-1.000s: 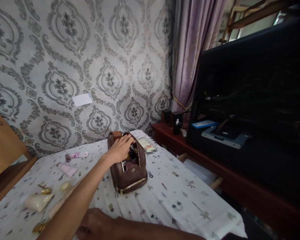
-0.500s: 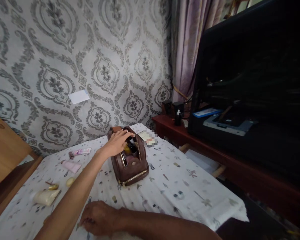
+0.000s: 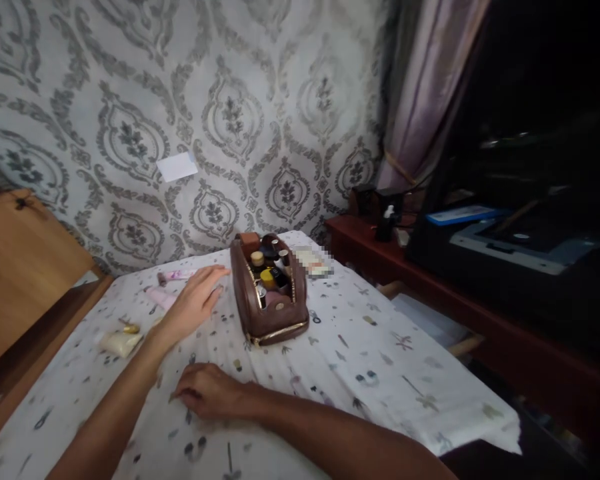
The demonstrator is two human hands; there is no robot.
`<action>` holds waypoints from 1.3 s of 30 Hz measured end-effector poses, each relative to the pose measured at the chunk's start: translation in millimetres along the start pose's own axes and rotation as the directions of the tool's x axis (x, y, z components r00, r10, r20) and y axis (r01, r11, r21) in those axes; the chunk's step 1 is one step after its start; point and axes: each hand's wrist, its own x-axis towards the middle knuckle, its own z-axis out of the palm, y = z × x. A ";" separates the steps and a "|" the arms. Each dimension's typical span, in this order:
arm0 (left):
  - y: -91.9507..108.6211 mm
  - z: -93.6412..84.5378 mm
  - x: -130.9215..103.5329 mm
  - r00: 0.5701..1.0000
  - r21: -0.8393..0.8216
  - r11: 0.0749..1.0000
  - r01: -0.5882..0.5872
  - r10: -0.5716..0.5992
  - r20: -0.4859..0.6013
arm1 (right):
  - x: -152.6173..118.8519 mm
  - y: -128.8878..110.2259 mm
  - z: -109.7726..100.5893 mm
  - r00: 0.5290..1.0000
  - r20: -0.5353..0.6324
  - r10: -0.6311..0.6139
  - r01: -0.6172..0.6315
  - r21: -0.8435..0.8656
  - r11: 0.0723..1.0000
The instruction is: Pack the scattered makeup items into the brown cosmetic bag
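A brown makeup bag [image 3: 275,320] stands unzipped on the cloth-covered table, packed with small cosmetics, among them a yellow-capped item [image 3: 269,277] and several little bottles. Just left of it, apart from the bag, hovers my left hand [image 3: 193,308], empty, its fingers stretched out. My right hand [image 3: 211,392] is low in front of the bag with curled fingers; whether anything is inside them is hidden. Behind my left hand lie a pink tube [image 3: 160,297] and a patterned pink-and-white tube [image 3: 176,275]. Farther left are a cream-coloured tube [image 3: 121,343] and a small gold item [image 3: 131,329].
A blurred-out flat item [image 3: 313,262] lies behind the bag. At the right runs a dark red stand [image 3: 353,233] with a black dropper-like bottle [image 3: 385,225] and a large black screen [image 3: 520,167]. A wooden board [image 3: 30,260] rises at the left edge.
My left hand has left the top of the bag and moved left, uncovering the contents. The view has shifted a little; my right hand stays low, still curled.
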 end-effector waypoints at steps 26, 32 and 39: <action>-56.8 -18.9 -260.7 0.719 0.046 0.719 0.693 -0.695 0.023 | 1.1 -7.9 -3.2 0.996 -0.048 0.071 -0.057 0.247 0.967; -58.6 -17.9 -255.9 0.747 0.059 0.752 0.657 -0.659 0.082 | 1.3 -7.6 -2.9 0.996 -0.046 0.074 -0.060 0.251 0.966; -62.7 -15.9 -248.9 0.783 0.107 0.783 0.613 -0.620 0.045 | 0.9 -7.4 -3.1 0.996 -0.039 0.080 -0.068 0.252 0.965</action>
